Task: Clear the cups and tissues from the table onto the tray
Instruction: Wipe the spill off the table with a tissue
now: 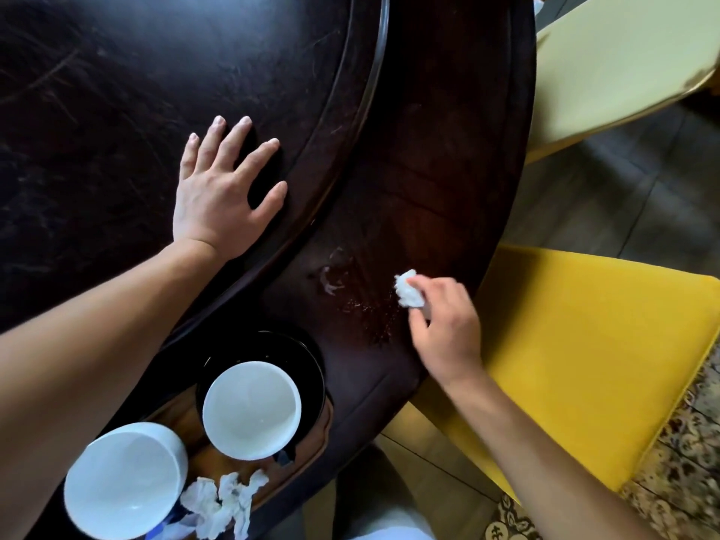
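My right hand (pixel 446 325) pinches a small crumpled white tissue (pixel 409 289) on the dark round table (pixel 428 169), near its right edge. My left hand (pixel 222 189) lies flat and open on the raised dark turntable (pixel 117 111), fingers spread. At the bottom left a brown tray (pixel 187 415) holds one white cup (pixel 252 411) standing on a black saucer (pixel 304 356), a second white cup (pixel 124 481), and some crumpled tissues (pixel 226 504) beside them.
A wet smear (pixel 331 274) and crumbs mark the table left of the held tissue. A yellow cushioned chair (pixel 584 364) stands close to the table's right edge, a pale yellow chair (pixel 623 64) behind it. Patterned rug at bottom right.
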